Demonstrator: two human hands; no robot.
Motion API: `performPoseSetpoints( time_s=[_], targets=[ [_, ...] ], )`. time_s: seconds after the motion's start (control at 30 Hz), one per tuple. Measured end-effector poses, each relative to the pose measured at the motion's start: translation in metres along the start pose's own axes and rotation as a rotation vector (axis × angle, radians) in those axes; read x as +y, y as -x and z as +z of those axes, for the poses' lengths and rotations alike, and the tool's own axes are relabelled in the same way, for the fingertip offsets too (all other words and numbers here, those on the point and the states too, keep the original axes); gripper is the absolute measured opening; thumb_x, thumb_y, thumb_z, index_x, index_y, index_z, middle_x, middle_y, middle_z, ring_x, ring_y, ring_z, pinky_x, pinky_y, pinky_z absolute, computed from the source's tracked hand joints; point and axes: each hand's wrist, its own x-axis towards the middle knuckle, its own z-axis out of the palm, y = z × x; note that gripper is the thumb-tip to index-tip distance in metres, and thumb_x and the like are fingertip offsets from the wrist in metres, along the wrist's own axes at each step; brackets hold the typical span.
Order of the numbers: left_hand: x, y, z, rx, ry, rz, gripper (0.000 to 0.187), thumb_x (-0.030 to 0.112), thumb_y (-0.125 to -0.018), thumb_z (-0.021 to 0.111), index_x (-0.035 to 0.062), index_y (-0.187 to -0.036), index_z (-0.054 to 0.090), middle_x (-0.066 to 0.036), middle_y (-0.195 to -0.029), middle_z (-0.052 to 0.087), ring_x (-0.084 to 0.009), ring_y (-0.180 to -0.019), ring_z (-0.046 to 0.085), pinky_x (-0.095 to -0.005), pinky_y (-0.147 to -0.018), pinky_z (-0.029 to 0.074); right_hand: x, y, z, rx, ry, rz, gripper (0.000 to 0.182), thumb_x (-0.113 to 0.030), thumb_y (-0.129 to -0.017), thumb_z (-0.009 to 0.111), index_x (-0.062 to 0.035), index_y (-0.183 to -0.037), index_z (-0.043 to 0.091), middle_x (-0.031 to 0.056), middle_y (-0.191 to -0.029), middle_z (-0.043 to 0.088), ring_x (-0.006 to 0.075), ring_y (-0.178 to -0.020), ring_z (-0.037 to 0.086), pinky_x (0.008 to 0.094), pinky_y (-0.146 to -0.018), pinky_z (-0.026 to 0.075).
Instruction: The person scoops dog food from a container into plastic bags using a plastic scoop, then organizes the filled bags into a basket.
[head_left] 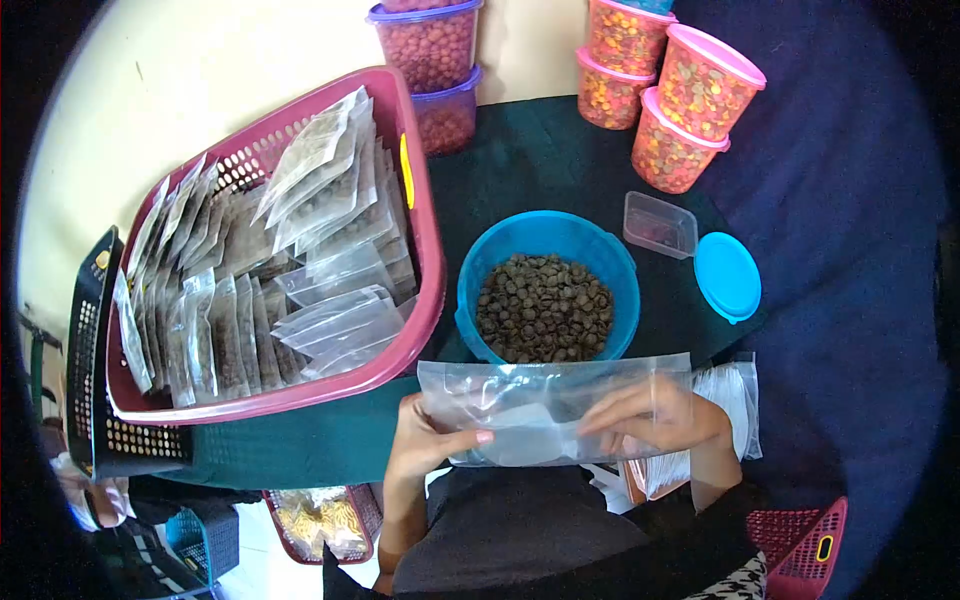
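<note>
A clear plastic bag (470, 395) lies sideways across the front of my body, close over the table's near edge. My left hand (425, 440) is closed on its left end, thumb on the near face. My right hand (650, 415) is at the bag's right part, fingers stretched to the left and overlapped by the clear film. A whitish patch (525, 430) shows in the middle of the bag. Just beyond the bag stands a blue tub (625, 290) with dark brown, round, flat pieces (545, 308) in it.
A maroon basket (425, 260) of filled bags stands left, beside a black basket (85, 370). Tubs of colourful sweets (690, 110) and purple-lidded tubs (430, 50) stand behind. A clear box (660, 225) and blue lid (728, 278) lie right. Stacked clear bags (735, 400) are by my right wrist.
</note>
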Motion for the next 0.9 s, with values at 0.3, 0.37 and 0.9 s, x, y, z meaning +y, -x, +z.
performPoseSetpoints(
  time_s=[0.3, 0.37, 0.9],
  targets=[
    [0.055, 0.021, 0.050, 0.160, -1.033, 0.381, 0.098, 0.028, -0.050, 0.080, -0.0054, -0.123, 0.023, -0.025, -0.126, 0.027, -0.0357, -0.116, 0.030, -0.0420, -0.095, 0.029, -0.009, 0.016, -0.020, -0.114, 0.171, 0.010, 0.024, -0.001, -0.077, 0.043, -0.0016, -0.095, 0.058, 0.0138, -0.086, 0.060, 0.0197, -0.068, 0.060, 0.0307, -0.063, 0.047],
    [0.063, 0.021, 0.060, 0.115, -1.049, 0.452, 0.106, 0.035, -0.046, 0.080, -0.0014, -0.126, 0.021, -0.025, -0.128, 0.022, -0.0390, -0.118, 0.027, -0.0467, -0.096, 0.026, 0.000, 0.017, -0.016, -0.194, 0.259, -0.045, 0.021, -0.006, -0.078, 0.043, -0.0032, -0.091, 0.059, 0.0148, -0.083, 0.060, 0.0252, -0.073, 0.059, 0.0348, -0.068, 0.045],
    [0.021, -0.016, 0.127, -0.068, -1.218, 0.446, 0.099, 0.026, -0.045, 0.078, 0.0036, -0.126, 0.025, -0.016, -0.124, 0.032, -0.0307, -0.117, 0.031, -0.0533, -0.097, 0.014, 0.026, -0.012, -0.004, -0.038, 0.046, -0.101, 0.026, -0.003, -0.071, 0.050, 0.0053, -0.096, 0.049, 0.0197, -0.087, 0.054, 0.0285, -0.082, 0.056, 0.0344, -0.068, 0.044]
  ],
)
